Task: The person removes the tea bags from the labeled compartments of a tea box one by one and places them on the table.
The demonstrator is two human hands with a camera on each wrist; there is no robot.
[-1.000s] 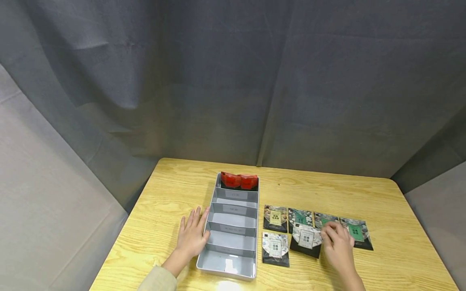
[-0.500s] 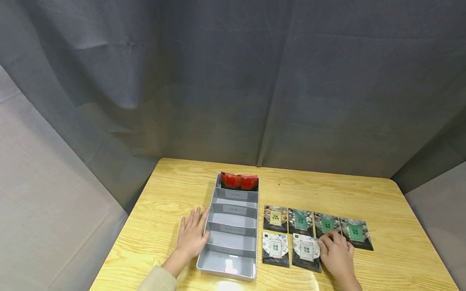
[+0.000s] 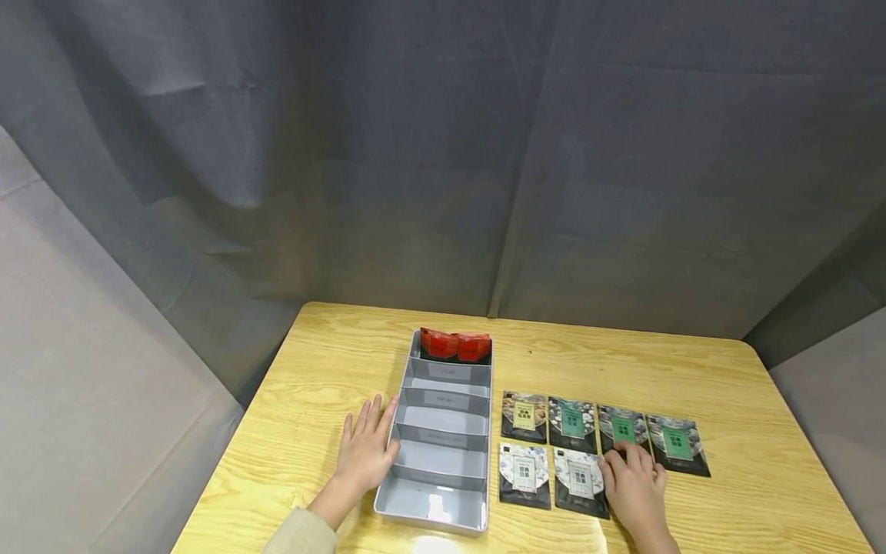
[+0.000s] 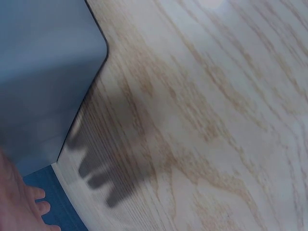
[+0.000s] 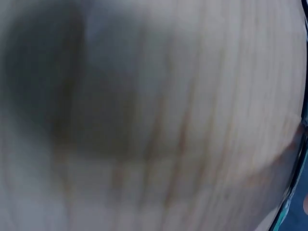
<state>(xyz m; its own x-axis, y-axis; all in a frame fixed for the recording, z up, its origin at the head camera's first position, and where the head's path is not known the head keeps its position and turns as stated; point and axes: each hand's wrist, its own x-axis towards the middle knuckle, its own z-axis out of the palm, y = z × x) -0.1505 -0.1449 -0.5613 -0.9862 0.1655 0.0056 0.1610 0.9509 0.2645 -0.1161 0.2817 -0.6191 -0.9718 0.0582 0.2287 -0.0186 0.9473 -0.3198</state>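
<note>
My right hand (image 3: pixel 633 481) is at the right edge of a white-labelled tea sachet (image 3: pixel 580 483), fingers curled and thumb against that edge. The sachet lies flat on the table. Left of it lies a matching white-labelled sachet (image 3: pixel 524 475). Beside the grey divided tray (image 3: pixel 431 519), my left hand (image 3: pixel 364 454) spreads its fingers, thumb side along the tray's left wall. In the left wrist view, fingertips (image 4: pixel 42 208) show below the tray's wall (image 4: pixel 48 57). The right wrist view is mostly blurred tabletop.
Two red sachets (image 3: pixel 454 346) stand in the tray's far compartment. Behind the white-labelled pair runs a row of one yellow-labelled sachet (image 3: pixel 524 416) and three green-labelled sachets (image 3: pixel 571 423). The wooden table (image 3: pixel 332 346) ends at a grey curtain (image 3: pixel 415 192).
The white-labelled sachet came down from a tilted, raised position, off the green-labelled row, to lie flat. It then slid slightly left with my right hand. My left hand stayed put.
</note>
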